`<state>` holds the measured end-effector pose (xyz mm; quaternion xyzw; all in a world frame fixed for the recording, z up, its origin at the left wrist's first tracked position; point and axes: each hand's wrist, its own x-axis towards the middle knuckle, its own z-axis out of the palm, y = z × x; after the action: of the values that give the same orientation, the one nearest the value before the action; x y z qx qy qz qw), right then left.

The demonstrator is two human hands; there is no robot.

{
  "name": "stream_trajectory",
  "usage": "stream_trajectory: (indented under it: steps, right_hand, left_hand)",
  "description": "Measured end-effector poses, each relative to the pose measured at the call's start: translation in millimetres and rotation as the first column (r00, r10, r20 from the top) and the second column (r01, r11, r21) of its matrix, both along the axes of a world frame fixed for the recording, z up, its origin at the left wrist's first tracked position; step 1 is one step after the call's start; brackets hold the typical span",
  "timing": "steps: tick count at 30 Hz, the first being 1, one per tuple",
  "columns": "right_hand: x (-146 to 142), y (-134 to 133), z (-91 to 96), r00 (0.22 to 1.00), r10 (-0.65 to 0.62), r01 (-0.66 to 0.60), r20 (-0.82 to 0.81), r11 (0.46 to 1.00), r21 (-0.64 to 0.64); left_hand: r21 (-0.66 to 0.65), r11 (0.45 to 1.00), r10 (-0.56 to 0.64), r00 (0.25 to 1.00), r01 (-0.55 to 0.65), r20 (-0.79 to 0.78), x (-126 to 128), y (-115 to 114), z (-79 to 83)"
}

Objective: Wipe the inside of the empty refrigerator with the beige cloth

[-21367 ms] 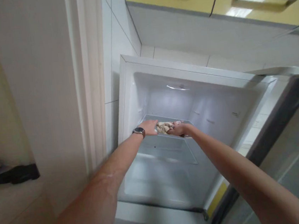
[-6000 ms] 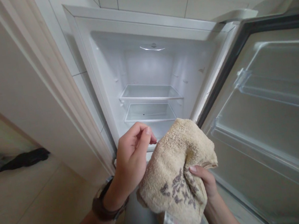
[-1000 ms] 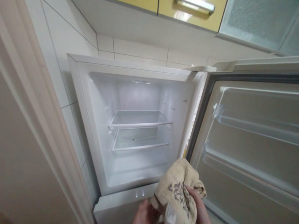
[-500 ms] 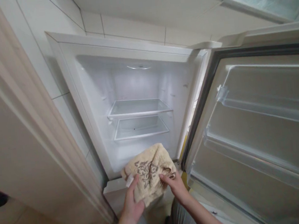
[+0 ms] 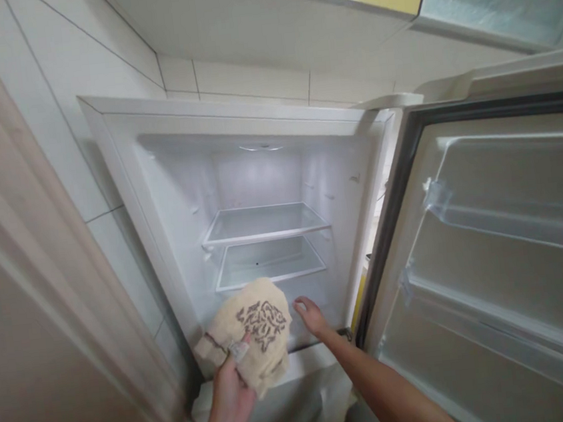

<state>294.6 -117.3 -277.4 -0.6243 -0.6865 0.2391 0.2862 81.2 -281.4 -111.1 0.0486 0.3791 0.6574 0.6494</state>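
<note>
Gripping the towel point(image 5: 252, 331), left hand point(image 5: 230, 394); right hand point(image 5: 310, 315) fingers spread, free.

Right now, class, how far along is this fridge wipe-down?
Done: both glass shelves look bare and clean. In hand: the left hand holds the beige cloth; the right hand reaches into the bottom compartment. Left: the fridge floor and the open door's racks, as far as shows.

Towel point(image 5: 254, 338): beige terry cloth with a dark brown printed pattern facing the camera and a small white label at its lower left edge. Condition: bunched and folded over, not spread flat. Position: held up off any surface, in front of the lower opening of the open fridge point(image 5: 160, 203), below its two shelves.
</note>
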Motion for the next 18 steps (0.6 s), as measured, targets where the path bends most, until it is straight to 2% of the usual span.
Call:
stream_trajectory:
  steps: [2, 5, 8, 10, 12, 13, 15, 17, 18]
  right_hand:
    - [8, 15, -13.3, 0.993, -0.062, 0.064, 0.1, 0.998, -0.016]
    - [19, 28, -35.8, 0.966, -0.131, 0.14, 0.222, 0.99, -0.028]
    - [18, 37, -58.7, 0.925, -0.213, 0.23, 0.316, 0.973, -0.016]
    - [13, 44, -71.1, 0.881, -0.268, 0.284, 0.391, 0.959, 0.016]
    - [9, 50, -79.7, 0.845, -0.304, 0.312, 0.44, 0.948, 0.055]
    - [7, 51, -82.5, 0.839, -0.312, 0.316, 0.446, 0.946, 0.069]
    - [5, 54, -85.7, 0.835, -0.327, 0.323, 0.443, 0.942, 0.086]
    - [5, 54, -86.9, 0.83, -0.332, 0.329, 0.449, 0.94, 0.088]
    - [5, 54, -87.3, 0.826, -0.324, 0.322, 0.461, 0.943, 0.084]
  left_hand:
    - [0.002, 1.0, 0.003, 1.0, -0.003, -0.007, -1, 10, 10.9]
    - [0.082, 0.997, 0.014, 0.998, -0.009, -0.062, 3, 28, 29.7]
    - [0.251, 0.968, 0.02, 0.985, 0.024, -0.172, 19, 58, 48.7]
    - [0.414, 0.908, 0.051, 0.964, 0.063, -0.26, 38, 89, 62.5]
    - [0.599, 0.795, 0.153, 0.923, 0.097, -0.352, 65, 126, 79.7]
    - [0.701, 0.704, 0.248, 0.887, 0.111, -0.389, 82, 145, 89.6]
    - [0.861, 0.459, 0.454, 0.774, 0.22, -0.44, 119, 181, 110.5]
    - [0.889, 0.227, 0.629, 0.637, 0.397, -0.445, 157, 206, 128.6]
    - [0.86, 0.132, 0.676, 0.59, 0.493, -0.442, 174, 214, 135.1]
